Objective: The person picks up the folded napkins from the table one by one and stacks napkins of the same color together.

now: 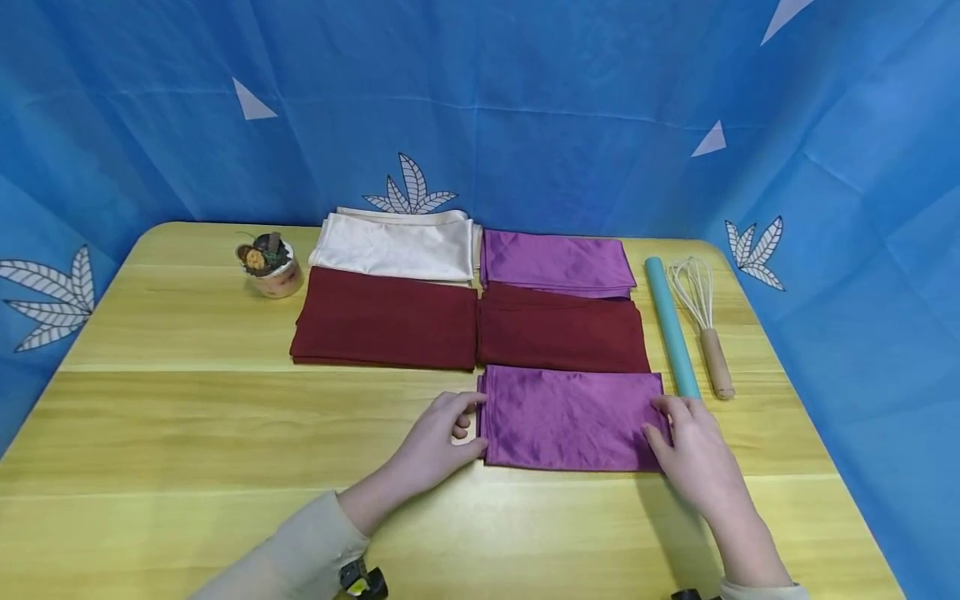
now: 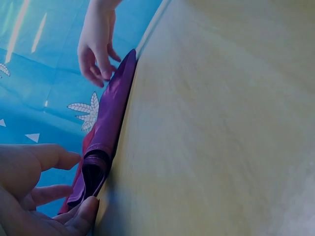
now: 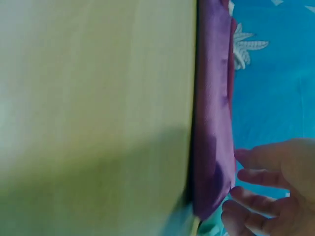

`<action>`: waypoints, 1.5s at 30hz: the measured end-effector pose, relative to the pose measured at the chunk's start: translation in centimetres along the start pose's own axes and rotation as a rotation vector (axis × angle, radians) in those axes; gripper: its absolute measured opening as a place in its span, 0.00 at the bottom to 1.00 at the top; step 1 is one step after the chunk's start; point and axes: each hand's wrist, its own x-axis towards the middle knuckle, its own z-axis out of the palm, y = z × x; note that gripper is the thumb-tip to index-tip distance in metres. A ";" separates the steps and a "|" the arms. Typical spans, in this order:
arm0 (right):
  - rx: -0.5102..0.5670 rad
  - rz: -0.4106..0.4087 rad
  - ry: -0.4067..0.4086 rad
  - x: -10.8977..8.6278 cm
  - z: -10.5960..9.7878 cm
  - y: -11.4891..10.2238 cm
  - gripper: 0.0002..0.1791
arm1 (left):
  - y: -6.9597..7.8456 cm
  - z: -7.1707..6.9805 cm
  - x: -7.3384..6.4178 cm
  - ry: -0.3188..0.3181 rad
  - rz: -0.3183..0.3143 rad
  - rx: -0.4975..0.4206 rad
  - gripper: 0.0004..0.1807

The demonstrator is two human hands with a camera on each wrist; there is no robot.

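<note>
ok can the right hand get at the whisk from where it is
Likely yes: the right hand is by the right edge of the front folded purple cloth, and the whisk lies just beyond, with nothing on it. The teal rod lies alongside, on its left, but leaves the wooden handle free.

Your head view is bright and clear, with a soft shadow on the worktop (image 1: 225,442) by your right hand (image 1: 695,454). Both wrist views look dimmer and softer, bluish in the left; in the right, broad shadow darkens the lower worktop.
</note>
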 end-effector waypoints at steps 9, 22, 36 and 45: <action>0.068 0.039 -0.068 0.2 0.8 1.0 0.26 | 0.6 -0.1 0.8 -0.006 0.003 0.064 0.27; 0.107 -0.076 -0.077 0.7 1.4 1.1 0.18 | 0.7 1.2 1.9 0.025 -0.013 0.135 0.20; 0.195 -0.009 -0.119 0.2 1.0 0.5 0.19 | 1.0 0.8 1.7 -0.080 0.019 0.089 0.17; 0.236 -0.007 -0.130 0.2 0.0 -0.3 0.19 | 0.9 0.0 1.2 -0.066 0.023 0.019 0.17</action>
